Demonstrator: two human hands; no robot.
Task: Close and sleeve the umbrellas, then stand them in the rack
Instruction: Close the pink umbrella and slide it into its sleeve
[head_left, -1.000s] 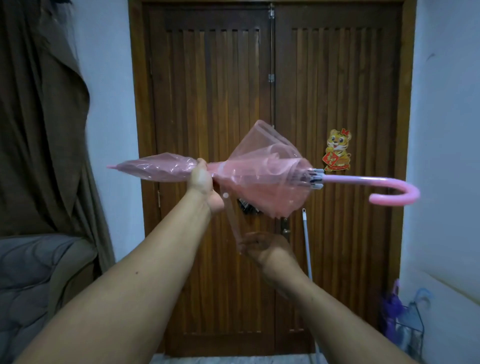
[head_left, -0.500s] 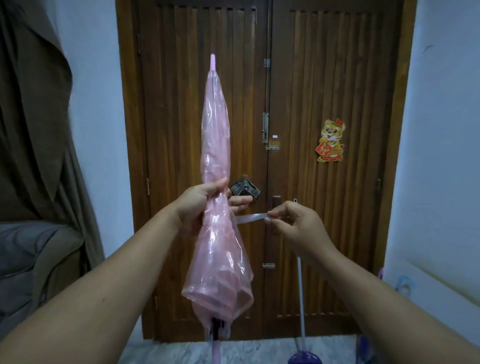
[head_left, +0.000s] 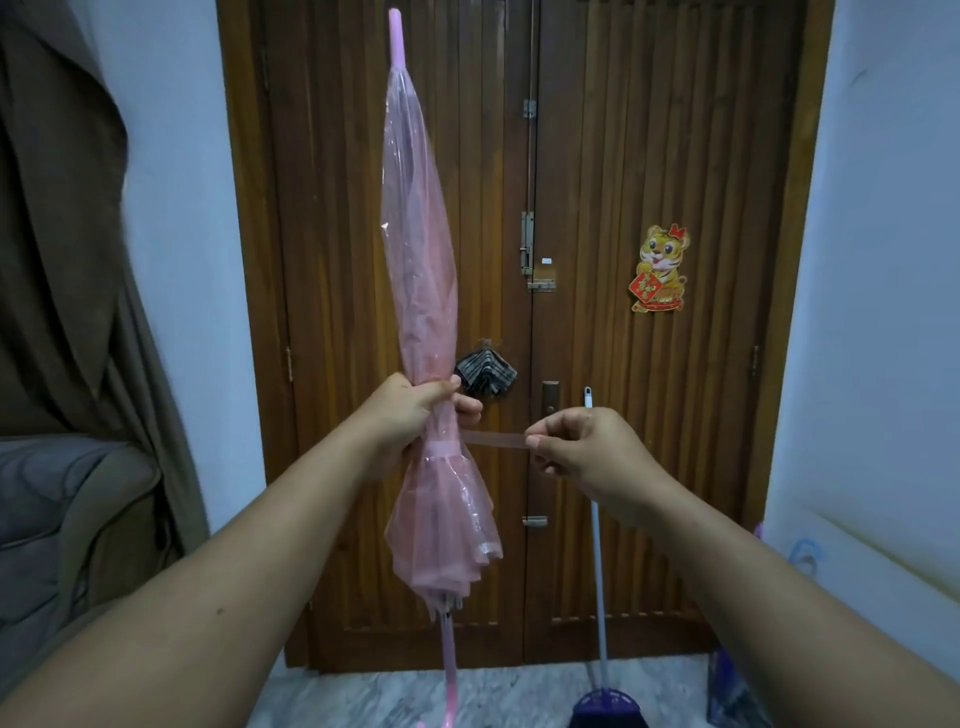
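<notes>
My left hand is wrapped tight around the middle of the pink umbrella. My right hand pinches the end of the thin strap between thumb and finger. The strap is pulled out flat to the right from the umbrella, just under my left hand.

The umbrella is closed and stands straight up in the middle of the frame. Its tip points at the top edge and its pink handle hangs down to the bottom edge. The see-through pink folds puff out loose below the strap.

Behind it is a brown wooden door with a tiger sticker at the right. A broom leans on the door at the lower right. A dark curtain hangs on the left.
</notes>
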